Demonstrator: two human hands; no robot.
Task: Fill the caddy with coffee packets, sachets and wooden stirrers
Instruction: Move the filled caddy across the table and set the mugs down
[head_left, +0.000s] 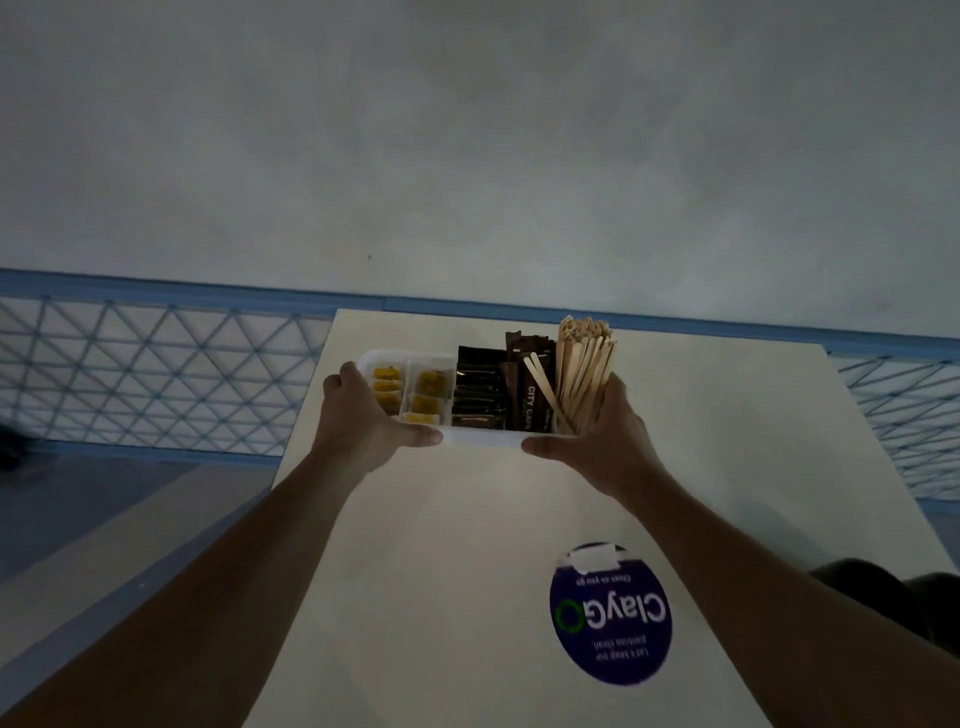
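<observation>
Gripping the white caddy at both ends, the person holds it at twelve o'clock, out at the far end of the pale table. Whether its base sits on the tabletop or hangs just above it is hard to say in this dim light.

Left hand on the nine o'clock end: thumb flat along the near rim, fingers curled round the side wall, their tips out of sight. Next in, two small compartments of yellow sachets, print too blurred to read. Then a row of dark coffee packets standing on edge. Then brown sticks marked CITY CAFE, with one loose stirrer leaning across them. At the three o'clock end, a thick upright bundle of wooden stirrers.

Right hand clasps that end, thumb along the near rim, fingers hidden behind the bundle.

Down at five o'clock from the caddy lies a round purple sticker, seen upside down. At nine o'clock, blue-lined tiles. A dark shape is cut off by the right edge.
</observation>
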